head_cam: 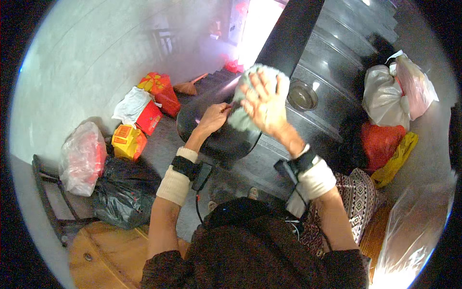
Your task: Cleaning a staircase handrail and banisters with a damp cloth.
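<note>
My right hand (265, 103) lies with spread fingers on a pale green cloth (240, 119), pressing it against a dark, glossy stair handrail (288, 39). The rail ends nearer to me in a broad rounded end (231, 148). My left hand (215, 117) has its fingers drawn together beside the cloth's left edge, over the rounded end. Whether those fingertips pinch the cloth or anything else is hidden. Both wrists wear cream bands with black straps and small dark devices. To the right of the cloth, a round metal bowl (303, 95) rests on a stair step.
Dark stone stairs (334, 68) run up at the right. Plastic bags (386, 97) and a patterned fabric item (362, 202) line that side. At the left are a red bag (162, 95), a yellow box (126, 141), a black plastic bag (126, 195) and a broom (187, 87).
</note>
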### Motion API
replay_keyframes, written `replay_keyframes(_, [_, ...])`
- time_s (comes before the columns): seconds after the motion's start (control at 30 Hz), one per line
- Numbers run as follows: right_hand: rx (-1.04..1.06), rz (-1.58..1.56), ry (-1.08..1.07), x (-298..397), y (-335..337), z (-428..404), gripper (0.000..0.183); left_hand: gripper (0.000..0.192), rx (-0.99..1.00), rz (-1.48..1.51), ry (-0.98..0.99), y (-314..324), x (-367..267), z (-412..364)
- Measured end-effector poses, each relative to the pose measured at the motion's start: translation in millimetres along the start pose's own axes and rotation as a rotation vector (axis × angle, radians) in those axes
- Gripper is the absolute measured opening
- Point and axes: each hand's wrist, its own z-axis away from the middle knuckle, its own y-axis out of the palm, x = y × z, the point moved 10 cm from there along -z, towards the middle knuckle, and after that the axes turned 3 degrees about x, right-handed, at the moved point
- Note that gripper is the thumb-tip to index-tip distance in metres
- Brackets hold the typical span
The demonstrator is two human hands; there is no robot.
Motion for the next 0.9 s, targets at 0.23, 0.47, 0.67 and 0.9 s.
replay_keyframes(0.23, [0.125, -0.244, -0.208, 48, 9, 52, 0.049, 0.024, -0.014, 0.05, 0.068, -1, 7, 6])
replay_keyframes(0.47, [-0.024, 0.161, -0.139, -70, -4, -26, 0.041, 0.024, -0.018, -0.006, -0.019, -6, -11, 10])
replay_keyframes(0.67, [-0.184, 0.27, 0.067, -109, -16, -58, 0.039, 0.023, -0.01, -0.028, -0.053, -3, -12, 1])
replay_keyframes(0.9, [0.017, -0.024, 0.049, 1, 4, 21, 0.049, 0.032, -0.279, 0.569, -0.256, -21, 30, 15])
